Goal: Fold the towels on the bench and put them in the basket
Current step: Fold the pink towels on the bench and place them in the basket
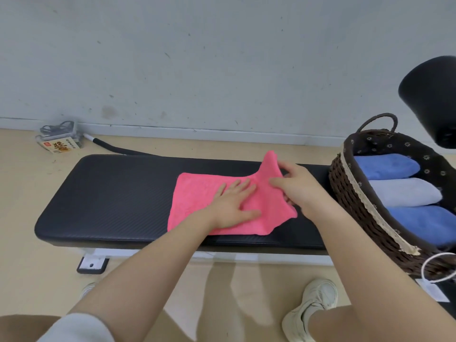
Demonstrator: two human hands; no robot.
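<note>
The pink towel (pixel 204 201) lies on the black tabletop (pixel 111 193), toward its right end and just beside the wicker basket (pixel 350 193), which already holds three rolled or folded towels, two blue and one grey. The left hand (pixel 232 206) rests flat on the middle of the towel, its fingers (pixel 243 186) straight and slightly spread, pinning the cloth down. The right hand (pixel 296 186) pinches the towel's right edge, thumb against curled fingers, and holds that side lifted off the tabletop so the far corner stands up in a peak.

The step in hand looks like a fold of the right side over the left. To do it well, the flat hand should mark the crease line and keep the lower layer from sliding (plush cloth on a smooth pad probably shifts easily). The lifted edge is best carried across low and taut, so both right corners travel together and meet the left edge squarely. The near right corner droops and is not clearly gripped; it may land crooked unless tidied by hand afterward
</note>
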